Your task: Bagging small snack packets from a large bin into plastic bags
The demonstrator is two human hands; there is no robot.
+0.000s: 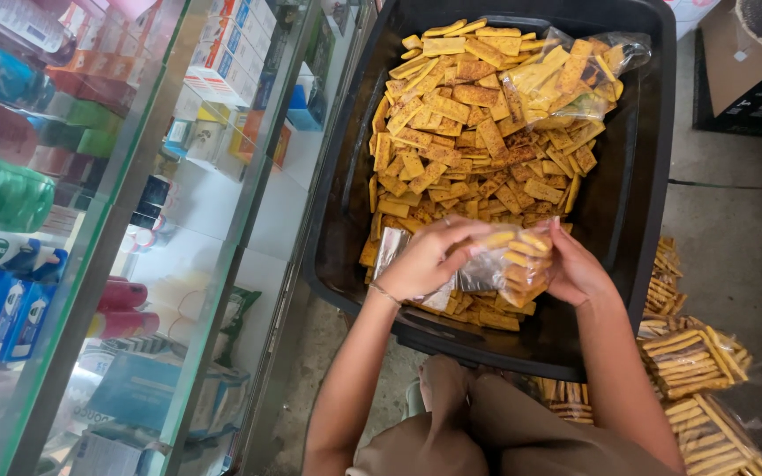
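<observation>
While the left hand (425, 260) is closing around the mouth of a small clear bag (509, 264) of yellow cracker strips, the right hand (575, 269) is gripping the same bag from the other side. Both are holding it just above the loose crackers (460, 132) filling a black tub (637, 203). Another filled bag (575, 75) is lying at the tub's far corner, and packed bags (690, 357) are resting on the floor beside it.

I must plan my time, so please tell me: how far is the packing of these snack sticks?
Done: several filled bags lie on the floor at the right, and one more rests in the black tub. In hand: the left hand and right hand hold a clear bag, partly filled. Left: the heap of loose sticks remains large.
</observation>
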